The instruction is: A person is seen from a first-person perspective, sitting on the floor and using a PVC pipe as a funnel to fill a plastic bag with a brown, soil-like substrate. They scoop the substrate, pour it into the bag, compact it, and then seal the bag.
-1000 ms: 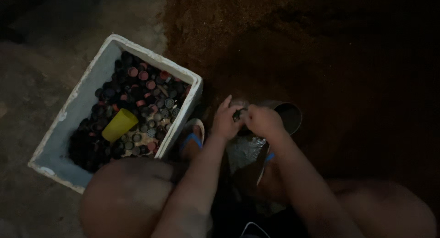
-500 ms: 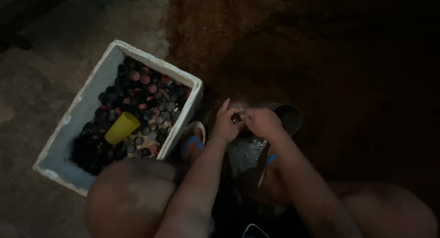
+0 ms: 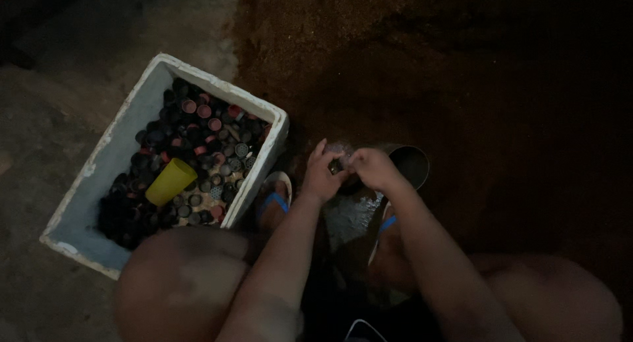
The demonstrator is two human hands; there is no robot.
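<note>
- While both hands pinched one small dark piece (image 3: pixel 337 165), it sat just right of the white foam box (image 3: pixel 99 164).
- Left hand (image 3: pixel 321 177) and right hand (image 3: pixel 373 169) needed a firm, steady fingertip grip.

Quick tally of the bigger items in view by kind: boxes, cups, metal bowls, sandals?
White foam box: 1
Yellow cup: 1
Metal bowl: 1
Blue-strapped sandals: 2
Total: 5
The small dark pots in the box are too many and too dim to count.
</note>
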